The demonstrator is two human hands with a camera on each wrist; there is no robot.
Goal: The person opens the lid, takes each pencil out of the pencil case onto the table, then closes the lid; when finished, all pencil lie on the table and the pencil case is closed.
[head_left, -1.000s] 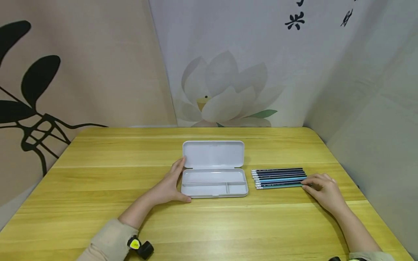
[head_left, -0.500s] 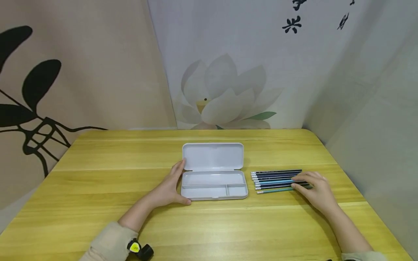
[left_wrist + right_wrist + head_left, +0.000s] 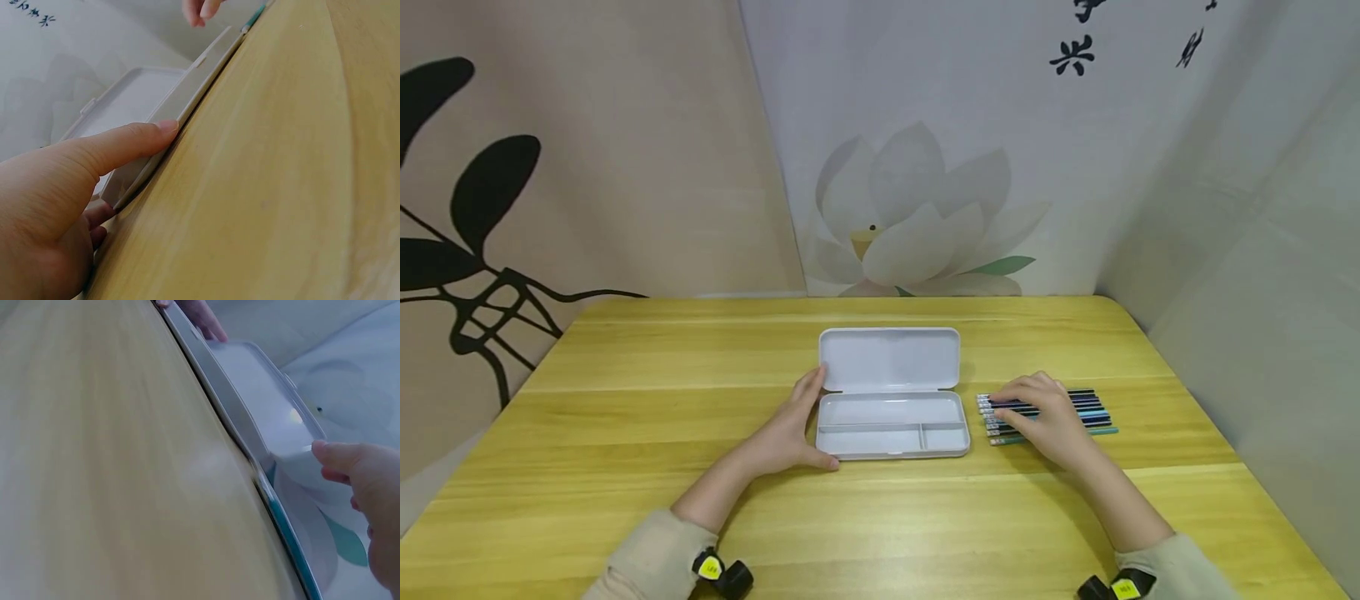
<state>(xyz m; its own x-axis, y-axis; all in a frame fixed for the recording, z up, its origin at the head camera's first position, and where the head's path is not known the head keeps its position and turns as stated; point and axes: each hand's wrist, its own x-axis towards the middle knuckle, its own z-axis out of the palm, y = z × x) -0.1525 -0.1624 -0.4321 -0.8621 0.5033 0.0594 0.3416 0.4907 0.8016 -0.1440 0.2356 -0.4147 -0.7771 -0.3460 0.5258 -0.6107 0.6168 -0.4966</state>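
An open white pencil case (image 3: 891, 455) lies at mid-table, lid folded back, its tray split into compartments with nothing in them. My left hand (image 3: 786, 429) holds the case's left end; in the left wrist view the thumb presses the front wall and other fingers reach behind the end. To the right of the case lies a row of several pencils (image 3: 1086, 408), dark, light blue and teal, with white eraser ends facing the case. My right hand (image 3: 1047, 417) hovers over their eraser-end half, thumb and fingers apart, and hides part of the row. A teal pencil (image 3: 289, 534) is nearest me.
The wooden table (image 3: 880, 525) has its back edge against a printed cloth backdrop (image 3: 925, 217) with a lotus. Another cloth (image 3: 1247, 250) hangs along the right side. Each wrist carries a small black camera (image 3: 733, 577).
My right hand has moved left along the pencils, from their far right ends toward the eraser ends. The teal pencil now sits slightly apart from the row. My left hand has stayed on the case.
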